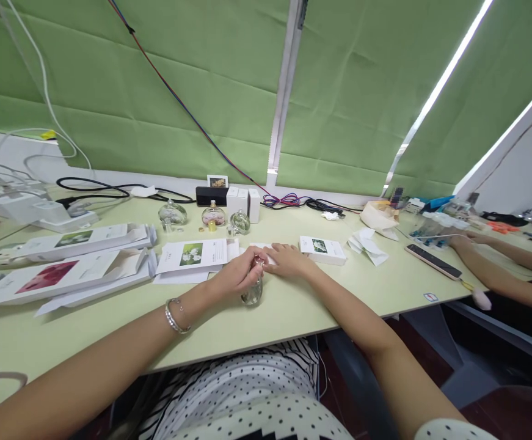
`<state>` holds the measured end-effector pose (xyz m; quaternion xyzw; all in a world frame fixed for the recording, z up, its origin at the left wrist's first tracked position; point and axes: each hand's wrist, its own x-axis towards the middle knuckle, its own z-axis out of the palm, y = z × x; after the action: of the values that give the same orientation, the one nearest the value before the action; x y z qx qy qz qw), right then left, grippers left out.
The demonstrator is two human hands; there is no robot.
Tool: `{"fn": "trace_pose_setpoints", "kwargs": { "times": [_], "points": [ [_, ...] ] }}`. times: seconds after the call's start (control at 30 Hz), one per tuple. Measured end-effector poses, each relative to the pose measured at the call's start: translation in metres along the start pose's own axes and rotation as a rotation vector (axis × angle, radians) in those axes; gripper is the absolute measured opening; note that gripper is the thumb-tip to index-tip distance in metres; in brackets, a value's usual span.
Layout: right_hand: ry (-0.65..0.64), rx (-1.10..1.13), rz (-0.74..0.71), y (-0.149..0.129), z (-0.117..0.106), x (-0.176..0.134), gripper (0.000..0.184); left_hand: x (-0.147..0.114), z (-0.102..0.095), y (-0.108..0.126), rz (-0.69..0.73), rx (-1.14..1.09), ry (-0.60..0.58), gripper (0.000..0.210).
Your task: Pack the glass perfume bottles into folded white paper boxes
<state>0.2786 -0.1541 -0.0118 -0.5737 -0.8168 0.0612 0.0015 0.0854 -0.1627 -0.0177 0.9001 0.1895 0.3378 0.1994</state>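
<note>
My left hand is closed round the neck of a clear glass perfume bottle, whose round body hangs below the fingers, just over the table. My right hand lies palm down beside it, fingers stretched out over a white piece of card or box that they mostly cover. The fingertips of both hands nearly meet at the bottle's top. A small white box with a flower picture lies right of my right hand. To the left is a flat white carton with a white-flower picture.
Round glass bottles stand at the back, near small white boxes. More flat cartons lie at the left. Crumpled paper and a phone are on the right, where another person's arms rest on the table.
</note>
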Motion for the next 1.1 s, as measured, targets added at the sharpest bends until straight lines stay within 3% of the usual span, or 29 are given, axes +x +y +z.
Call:
{"fn": "trace_pose_setpoints", "kwargs": {
  "times": [0.1, 0.27, 0.4, 0.5, 0.67, 0.93, 1.1],
  "points": [
    [-0.109, 0.014, -0.049, 0.009, -0.015, -0.014, 0.063, -0.004, -0.001, -0.002, -0.013, 0.004, -0.051, 0.019],
    [-0.249, 0.082, -0.276, 0.008, -0.024, -0.025, 0.07, -0.007, -0.001, 0.014, 0.206, 0.02, -0.148, 0.008],
    [-0.181, 0.056, -0.554, -0.019, -0.006, -0.021, 0.062, -0.007, 0.006, 0.036, 0.427, -0.028, -0.248, 0.01],
    [-0.049, 0.013, -0.626, -0.041, 0.016, -0.011, 0.06, -0.01, 0.011, 0.043, 0.458, -0.058, -0.262, 0.012],
    [0.089, -0.093, -0.605, -0.063, 0.03, 0.009, 0.069, -0.012, 0.007, 0.037, 0.473, -0.039, -0.15, 0.01],
    [0.098, -0.14, -0.435, -0.085, 0.024, 0.022, 0.069, -0.008, -0.004, 0.033, 0.484, 0.082, -0.153, 0.013],
    [0.159, -0.049, -0.357, -0.104, 0.027, 0.033, 0.055, -0.009, -0.002, 0.033, 0.46, 0.123, -0.161, 0.014]
  ]
}}
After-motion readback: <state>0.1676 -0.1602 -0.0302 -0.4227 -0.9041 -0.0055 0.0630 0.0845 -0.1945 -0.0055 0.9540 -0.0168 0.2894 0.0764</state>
